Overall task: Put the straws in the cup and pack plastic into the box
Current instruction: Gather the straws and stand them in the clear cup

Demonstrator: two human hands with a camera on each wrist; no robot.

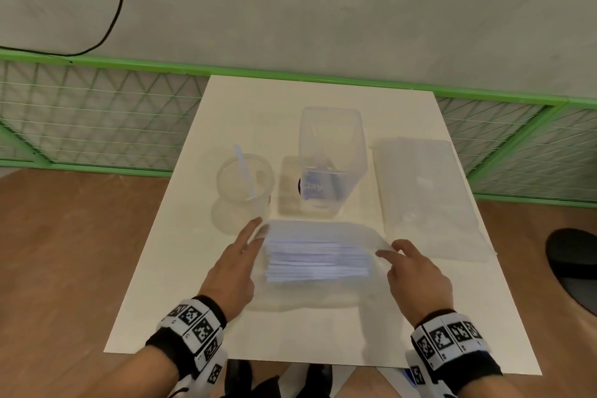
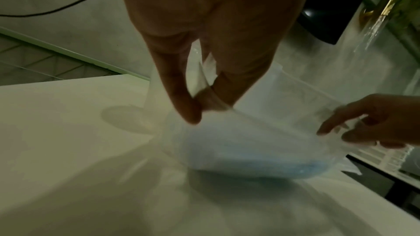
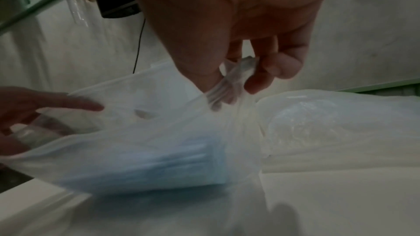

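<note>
I see a white board (image 1: 181,284) lying flat over a brown wooden surface (image 1: 64,252), which shows on both sides of it. On the board, at about ten o'clock from its middle, a clear cup (image 1: 245,181) stands upright with one straw leaning in it. At twelve o'clock stands a tall clear box (image 1: 332,158), a small flat packet (image 1: 289,186) just beside it on the left. At two o'clock lies a flat stack of clear plastic (image 1: 423,191). At six o'clock is a clear bag of bluish straws (image 1: 316,258); I cannot tell if it touches the board.
</note>
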